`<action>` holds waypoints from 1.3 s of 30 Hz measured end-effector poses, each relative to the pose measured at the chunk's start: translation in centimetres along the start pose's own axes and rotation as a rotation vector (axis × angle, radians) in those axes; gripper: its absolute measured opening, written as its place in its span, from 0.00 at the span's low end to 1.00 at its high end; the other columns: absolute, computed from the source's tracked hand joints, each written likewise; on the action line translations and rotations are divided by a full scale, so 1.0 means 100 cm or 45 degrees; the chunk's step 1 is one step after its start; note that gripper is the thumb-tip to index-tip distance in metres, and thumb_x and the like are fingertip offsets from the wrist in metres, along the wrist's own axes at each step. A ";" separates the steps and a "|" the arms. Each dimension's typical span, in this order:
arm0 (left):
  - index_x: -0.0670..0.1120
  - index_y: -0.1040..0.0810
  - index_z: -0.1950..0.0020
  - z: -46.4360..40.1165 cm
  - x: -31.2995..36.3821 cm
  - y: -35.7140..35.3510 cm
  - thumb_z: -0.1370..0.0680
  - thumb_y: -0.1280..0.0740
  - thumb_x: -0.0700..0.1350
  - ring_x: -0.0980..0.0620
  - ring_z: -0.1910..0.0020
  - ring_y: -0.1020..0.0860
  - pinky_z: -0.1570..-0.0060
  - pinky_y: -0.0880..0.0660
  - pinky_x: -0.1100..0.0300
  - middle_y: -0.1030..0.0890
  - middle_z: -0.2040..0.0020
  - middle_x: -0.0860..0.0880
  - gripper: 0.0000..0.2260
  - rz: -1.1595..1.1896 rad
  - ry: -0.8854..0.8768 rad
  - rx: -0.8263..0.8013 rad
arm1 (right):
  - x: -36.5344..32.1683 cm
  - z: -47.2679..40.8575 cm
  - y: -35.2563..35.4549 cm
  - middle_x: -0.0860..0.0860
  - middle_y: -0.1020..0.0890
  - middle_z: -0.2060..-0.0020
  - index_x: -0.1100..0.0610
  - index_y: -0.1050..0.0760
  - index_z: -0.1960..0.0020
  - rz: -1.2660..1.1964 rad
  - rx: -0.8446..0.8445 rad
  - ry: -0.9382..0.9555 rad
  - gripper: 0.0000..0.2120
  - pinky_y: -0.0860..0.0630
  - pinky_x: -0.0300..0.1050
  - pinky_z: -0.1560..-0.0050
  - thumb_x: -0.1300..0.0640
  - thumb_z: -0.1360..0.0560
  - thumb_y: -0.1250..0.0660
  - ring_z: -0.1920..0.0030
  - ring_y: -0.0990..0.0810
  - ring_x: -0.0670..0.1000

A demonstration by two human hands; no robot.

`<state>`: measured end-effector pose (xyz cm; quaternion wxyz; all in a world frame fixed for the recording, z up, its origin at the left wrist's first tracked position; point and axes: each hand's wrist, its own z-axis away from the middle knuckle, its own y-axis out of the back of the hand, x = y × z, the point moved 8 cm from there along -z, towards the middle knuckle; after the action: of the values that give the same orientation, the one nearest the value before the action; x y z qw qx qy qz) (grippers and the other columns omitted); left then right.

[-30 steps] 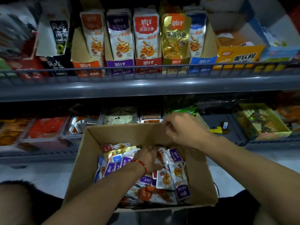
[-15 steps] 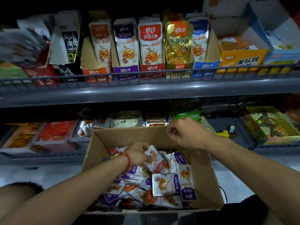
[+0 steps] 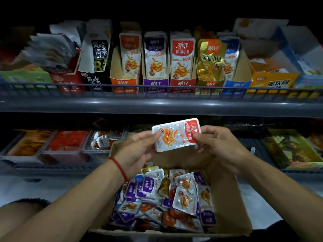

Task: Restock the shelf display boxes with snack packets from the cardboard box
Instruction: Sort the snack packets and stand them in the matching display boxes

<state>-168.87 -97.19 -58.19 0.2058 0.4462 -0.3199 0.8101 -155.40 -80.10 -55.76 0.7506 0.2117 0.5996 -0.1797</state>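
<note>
- Head view, centre of frame: a red-and-white snack packet is held up between both hands, tilted, its red end toward the right.
- Left hand, centre-left: thumb and fingertips pinch the packet's left edge. A red string bracelet circles that wrist.
- Right hand, centre-right: fingers curled round the packet's right, red end, thumb on its face.
- Lower centre: the open cardboard box sits below the hands, holding a loose heap of small packets in purple, orange, white and gold. The held packet is above the box, clear of the heap.
- Upper centre, top shelf behind a wire rail: a row of upright display boxes, orange, purple, red, gold, blue, each with packets standing in it.
- Upper right: a yellow box.
- Middle left, lower shelf: clear trays of reddish goods; detail dim.
</note>
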 end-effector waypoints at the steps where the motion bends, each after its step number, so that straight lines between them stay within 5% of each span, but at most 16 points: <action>1: 0.37 0.21 0.37 0.002 0.003 0.001 0.23 0.31 0.44 0.45 0.43 0.17 0.44 0.21 0.52 0.15 0.45 0.41 0.17 -0.004 -0.016 -0.012 | -0.003 0.001 0.003 0.53 0.13 0.56 0.62 0.17 0.45 -0.026 0.026 0.009 0.09 0.22 0.42 0.56 0.58 0.21 0.31 0.57 0.17 0.49; 4: 0.39 0.19 0.39 0.007 0.018 -0.003 0.21 0.32 0.44 0.47 0.45 0.16 0.47 0.21 0.57 0.15 0.45 0.42 0.14 -0.013 -0.120 -0.062 | -0.014 0.000 0.005 0.56 0.13 0.50 0.60 0.17 0.44 -0.130 0.112 0.053 0.10 0.22 0.47 0.50 0.55 0.21 0.31 0.49 0.16 0.55; 7: 0.40 0.18 0.41 0.009 0.038 -0.003 0.23 0.30 0.43 0.49 0.49 0.16 0.53 0.19 0.61 0.14 0.47 0.43 0.13 0.014 -0.263 -0.036 | -0.044 -0.003 0.005 0.54 0.13 0.54 0.59 0.17 0.46 -0.093 0.238 0.198 0.08 0.20 0.47 0.52 0.56 0.21 0.30 0.53 0.18 0.54; 11: 0.48 0.17 0.41 0.011 0.055 0.014 0.24 0.27 0.46 0.50 0.47 0.18 0.49 0.19 0.55 0.14 0.47 0.48 0.12 -0.101 -0.381 0.111 | -0.128 -0.003 0.019 0.52 0.14 0.53 0.56 0.19 0.48 0.306 0.451 0.590 0.06 0.18 0.44 0.56 0.54 0.19 0.33 0.54 0.16 0.50; 17: 0.48 0.17 0.44 0.009 0.060 0.030 0.24 0.27 0.39 0.50 0.48 0.18 0.52 0.18 0.55 0.15 0.51 0.49 0.10 -0.100 -0.380 0.254 | -0.243 -0.023 0.031 0.49 0.20 0.43 0.53 0.24 0.36 1.102 0.675 0.980 0.13 0.22 0.41 0.45 0.49 0.17 0.37 0.44 0.21 0.46; 20: 0.48 0.17 0.45 0.008 0.061 0.032 0.24 0.28 0.38 0.49 0.48 0.19 0.52 0.19 0.55 0.16 0.50 0.47 0.09 -0.103 -0.369 0.277 | -0.257 -0.041 0.017 0.51 0.20 0.47 0.58 0.23 0.37 1.369 0.679 1.020 0.13 0.30 0.37 0.51 0.51 0.16 0.37 0.47 0.24 0.46; 25: 0.50 0.17 0.47 0.008 0.062 0.031 0.24 0.28 0.39 0.50 0.49 0.19 0.52 0.19 0.55 0.16 0.49 0.47 0.09 -0.109 -0.361 0.279 | -0.242 -0.081 -0.001 0.56 0.18 0.44 0.56 0.22 0.38 1.698 0.541 0.934 0.12 0.25 0.50 0.51 0.51 0.17 0.36 0.44 0.20 0.57; 32: 0.51 0.17 0.47 0.009 0.065 0.034 0.24 0.29 0.40 0.50 0.52 0.19 0.45 0.19 0.47 0.16 0.49 0.50 0.09 -0.120 -0.348 0.291 | -0.248 -0.097 -0.009 0.59 0.21 0.39 0.58 0.22 0.35 1.872 0.628 0.911 0.16 0.21 0.60 0.45 0.52 0.20 0.31 0.41 0.21 0.61; 39: 0.50 0.18 0.46 0.009 0.066 0.033 0.25 0.29 0.39 0.50 0.53 0.20 0.47 0.18 0.49 0.17 0.48 0.48 0.10 -0.128 -0.344 0.289 | -0.249 -0.098 -0.017 0.60 0.23 0.38 0.59 0.24 0.35 2.035 0.720 1.010 0.17 0.23 0.59 0.48 0.53 0.21 0.30 0.41 0.22 0.63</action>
<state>-173.80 -99.86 -53.29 0.1494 0.5867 -0.2284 0.7625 -169.75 -75.86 -33.52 0.3128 0.7817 0.4224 0.3358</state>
